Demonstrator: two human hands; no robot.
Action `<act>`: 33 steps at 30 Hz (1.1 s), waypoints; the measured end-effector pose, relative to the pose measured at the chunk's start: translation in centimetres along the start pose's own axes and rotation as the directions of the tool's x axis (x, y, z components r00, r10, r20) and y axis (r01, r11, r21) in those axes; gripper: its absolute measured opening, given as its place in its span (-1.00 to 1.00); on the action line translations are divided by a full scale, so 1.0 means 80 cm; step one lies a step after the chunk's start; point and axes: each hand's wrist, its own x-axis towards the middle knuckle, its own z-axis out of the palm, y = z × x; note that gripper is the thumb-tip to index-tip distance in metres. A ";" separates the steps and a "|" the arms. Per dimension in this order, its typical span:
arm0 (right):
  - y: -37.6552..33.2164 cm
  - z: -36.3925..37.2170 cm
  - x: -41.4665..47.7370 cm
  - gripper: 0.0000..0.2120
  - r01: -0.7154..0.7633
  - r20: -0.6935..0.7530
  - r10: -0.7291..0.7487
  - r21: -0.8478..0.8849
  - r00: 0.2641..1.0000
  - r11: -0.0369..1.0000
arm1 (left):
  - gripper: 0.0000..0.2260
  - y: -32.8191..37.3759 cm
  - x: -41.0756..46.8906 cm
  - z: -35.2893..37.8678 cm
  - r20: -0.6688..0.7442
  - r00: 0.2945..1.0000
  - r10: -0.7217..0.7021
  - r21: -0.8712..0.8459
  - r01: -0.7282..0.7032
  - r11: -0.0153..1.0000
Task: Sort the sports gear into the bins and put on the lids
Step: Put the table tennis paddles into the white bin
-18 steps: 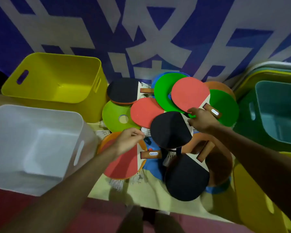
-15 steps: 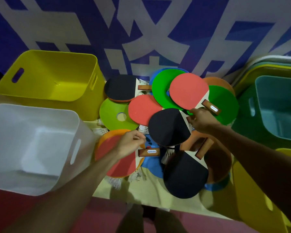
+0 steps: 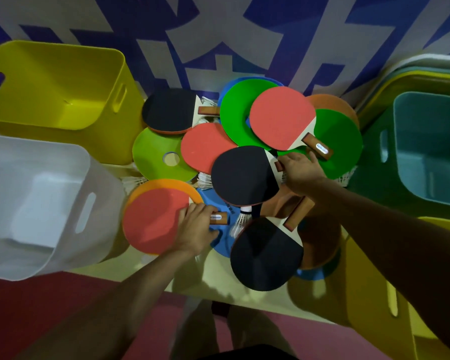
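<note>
At the far left a white bin (image 3: pixel 37 203) stands with its top open. Behind it, against the blue and grey wall, is a yellow bin (image 3: pixel 57 81), open as well. Just right of the white bin a red paddle (image 3: pixel 151 222) lies on an orange disc (image 3: pixel 161 184). The left hand (image 3: pixel 195 229) reaches in from below and its fingers are curled around the neck of this paddle. The end of the wooden handle, with a small label, sticks out to the right of the hand. Behind them lie a lime disc (image 3: pixel 153 157) with a round hole and a back black paddle (image 3: pixel 169 110).

In the middle of the heap a second red paddle (image 3: pixel 205 149) lies partly under a middle black paddle (image 3: pixel 242 175). The right hand (image 3: pixel 299 170) holds the handle of this black one with the fingers closed around it, so only a short piece of wood shows. Between the two hands a white shuttlecock (image 3: pixel 240 219) rests on a blue disc (image 3: pixel 218 203), touching a front black paddle (image 3: pixel 265 255). Further right a third red paddle (image 3: pixel 281 115) lies over green discs (image 3: pixel 335 141).

At the far right stands a teal bin (image 3: pixel 431 146), open on top. In front of it is a second yellow bin (image 3: pixel 374 307).
</note>
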 end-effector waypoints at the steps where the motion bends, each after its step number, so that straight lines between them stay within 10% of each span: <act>1: 0.002 0.001 0.001 -0.49 0.010 0.004 -0.010 -0.021 1.000 1.000 | -0.58 0.000 0.001 0.003 -0.028 0.999 0.028 0.050 -0.026 0.998; 7: 0.006 -0.003 0.008 -0.72 0.071 -0.113 -0.093 -0.188 0.989 0.980 | -0.65 -0.003 0.015 -0.006 -0.059 0.987 0.151 0.199 -0.137 0.970; 13: 0.005 -0.026 0.002 -0.73 0.132 -0.102 -0.152 -0.178 0.983 0.975 | -0.68 0.002 0.021 -0.051 -0.093 0.986 0.141 -0.045 -0.146 0.988; 33: -0.009 -0.141 -0.073 -0.69 0.052 -0.184 0.045 0.490 0.982 0.870 | -0.71 0.046 0.003 -0.228 -0.513 0.846 -0.148 -0.479 -0.139 0.867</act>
